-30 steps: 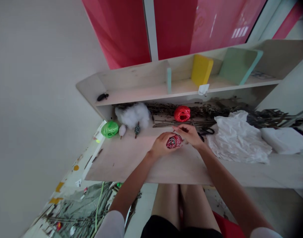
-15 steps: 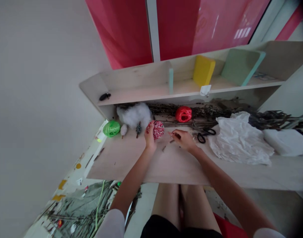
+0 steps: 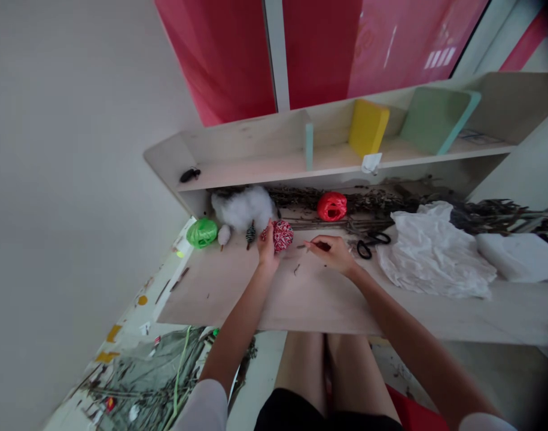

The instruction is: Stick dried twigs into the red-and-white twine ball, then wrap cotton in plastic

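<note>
My left hand (image 3: 267, 249) is wrapped around the left side of a ball wound in red and white strands (image 3: 283, 236), held above the tabletop. To its right, my right hand (image 3: 331, 254) is closed in a pinch, with its fingertips toward the ball but apart from it. A small brown twig-like bit (image 3: 300, 246) shows at those fingertips; whether they grip it I cannot tell. Left of the ball lie a small dark striped wound piece on a stick (image 3: 250, 234) and a pale wound one (image 3: 224, 235). A thin twig scrap (image 3: 296, 270) rests below the hands.
Behind are white fluffy stuffing (image 3: 243, 207), a red twine roll (image 3: 332, 206) and dry branches (image 3: 377, 203). Green twine (image 3: 201, 233) sits at the left. Black scissors (image 3: 364, 249) and crumpled white plastic (image 3: 435, 254) lie rightward. A shelf (image 3: 256, 170) overhangs the back.
My left hand and the red-and-white ball have shifted slightly left and down. The right hand stays nearly in place, still pinched, its fingertips a little lower.
</note>
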Available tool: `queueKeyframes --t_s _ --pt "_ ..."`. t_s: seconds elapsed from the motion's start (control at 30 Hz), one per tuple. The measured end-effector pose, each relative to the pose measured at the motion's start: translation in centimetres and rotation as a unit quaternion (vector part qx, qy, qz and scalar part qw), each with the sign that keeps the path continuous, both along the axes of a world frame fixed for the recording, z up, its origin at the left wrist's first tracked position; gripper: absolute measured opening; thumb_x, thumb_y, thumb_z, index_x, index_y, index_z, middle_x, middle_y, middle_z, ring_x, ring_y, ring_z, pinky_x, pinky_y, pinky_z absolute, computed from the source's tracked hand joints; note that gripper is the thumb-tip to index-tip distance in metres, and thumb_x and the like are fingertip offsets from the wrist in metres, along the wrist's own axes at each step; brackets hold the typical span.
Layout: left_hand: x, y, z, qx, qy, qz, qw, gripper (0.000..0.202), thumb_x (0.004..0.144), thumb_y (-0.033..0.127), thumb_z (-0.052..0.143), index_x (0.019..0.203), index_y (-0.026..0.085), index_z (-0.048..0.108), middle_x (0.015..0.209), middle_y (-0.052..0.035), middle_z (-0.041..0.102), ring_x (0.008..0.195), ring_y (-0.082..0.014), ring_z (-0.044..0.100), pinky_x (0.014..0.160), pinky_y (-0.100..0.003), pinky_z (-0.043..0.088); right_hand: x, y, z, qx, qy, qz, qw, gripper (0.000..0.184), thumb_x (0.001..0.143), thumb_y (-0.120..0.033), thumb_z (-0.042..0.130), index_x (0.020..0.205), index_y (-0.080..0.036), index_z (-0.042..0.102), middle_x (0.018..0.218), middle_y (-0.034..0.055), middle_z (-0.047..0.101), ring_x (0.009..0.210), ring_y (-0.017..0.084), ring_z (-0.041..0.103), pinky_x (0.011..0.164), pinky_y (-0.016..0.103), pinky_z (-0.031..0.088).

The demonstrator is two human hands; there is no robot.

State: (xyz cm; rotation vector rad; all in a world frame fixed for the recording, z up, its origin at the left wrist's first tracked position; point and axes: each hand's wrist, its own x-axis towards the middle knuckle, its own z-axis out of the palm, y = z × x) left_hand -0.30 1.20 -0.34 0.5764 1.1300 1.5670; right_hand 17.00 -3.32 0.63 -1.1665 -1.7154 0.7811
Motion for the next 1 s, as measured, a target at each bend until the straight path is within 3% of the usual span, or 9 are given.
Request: queueKeyframes --t_s 0.13,0.2,0.4,0.53,0.67,0.77,0.83,1.0 --pt "0.1 0.3 -0.8 0.028 0.104 0.061 0.992 0.048 0.074 0.052 0.068 0.104 0.016 0.055 0.109 -0.01 0.064 0.094 -0.0162 0.065 0.084 -0.031 0.052 -0.1 -0.4 0.8 -0.022 0.023 0.005 0.999 0.043 0.077 -0.059 0.06 0.063 -0.018 0.066 0.052 -0.0005 0.051 0.047 0.009 0.036 0.048 0.025 0.028" --pt "0.2 0.1 -1.0 0.068 0.188 0.061 0.978 0.056 0.069 0.051 0.072 0.109 0.017 0.053 0.111 -0.0102 0.063 0.097 -0.0172 0.064 0.087 -0.031 0.05 -0.2 -0.5 0.9 -0.03 0.037 0.009 0.999 0.045 0.076 -0.059 0.06 0.061 -0.017 0.064 0.051 -0.0012 0.049 0.047 0.009 0.034 0.047 0.024 0.027" --pt "0.6 -1.2 -1.3 0.169 0.338 -0.074 0.923 0.083 0.05 0.042 0.086 0.12 0.02 0.049 0.108 -0.0083 0.065 0.095 -0.0223 0.064 0.089 -0.035 0.049 0.2 -0.2 1.1 -0.08 0.119 0.028 0.989 0.049 0.075 -0.063 0.058 0.057 -0.017 0.06 0.045 -0.0037 0.04 0.045 0.008 0.032 0.044 0.023 0.024" --pt "0.9 -1.7 -1.4 0.234 0.429 -0.154 0.858 0.079 0.047 0.043 0.088 0.114 0.02 0.054 0.106 -0.0097 0.067 0.1 -0.0261 0.064 0.092 -0.04 0.048 0.5 -0.1 1.5 -0.124 0.17 0.037 0.977 0.05 0.073 -0.064 0.059 0.055 -0.018 0.058 0.041 -0.0043 0.039 0.039 0.007 0.031 0.042 0.024 0.023" --pt "1.2 -2.0 -1.4 0.293 0.513 -0.205 0.78 0.063 0.057 0.046 0.083 0.109 0.02 0.059 0.11 -0.0121 0.067 0.104 -0.0274 0.064 0.093 -0.041 0.048 0.6 -0.5 2.1 -0.129 0.197 0.051 0.971 0.046 0.07 -0.061 0.064 0.056 -0.018 0.059 0.042 -0.0038 0.043 0.039 0.007 0.032 0.041 0.024 0.024" --pt "1.5 -2.4 -1.6 0.32 0.541 -0.229 0.743 0.057 0.061 0.046 0.081 0.107 0.02 0.059 0.108 -0.0117 0.067 0.106 -0.0274 0.063 0.094 -0.041 0.048 0.8 -0.5 2.2 -0.133 0.216 0.05 0.966 0.042 0.067 -0.056 0.071 0.058 -0.017 0.06 0.044 -0.0048 0.043 0.04 0.006 0.03 0.042 0.023 0.023" --pt "1.8 -2.9 -1.7 0.321 0.531 -0.231 0.749 0.061 0.058 0.047 0.082 0.108 0.02 0.058 0.108 -0.0114 0.067 0.105 -0.0272 0.064 0.093 -0.04 0.049 1.1 -0.1 2.0 -0.129 0.229 0.035 0.964 0.04 0.063 -0.054 0.074 0.06 -0.016 0.061 0.049 -0.0041 0.047 0.043 0.006 0.033 0.044 0.022 0.025" --pt "2.4 -4.3 -1.7 0.316 0.442 -0.225 0.809 0.085 0.049 0.046 0.087 0.12 0.022 0.047 0.11 -0.0108 0.066 0.103 -0.0255 0.065 0.093 -0.04 0.049 2.0 1.1 0.9 -0.118 0.231 -0.011 0.966 0.041 0.061 -0.055 0.075 0.063 -0.016 0.062 0.058 -0.0021 0.052 0.051 0.008 0.04 0.048 0.023 0.03"
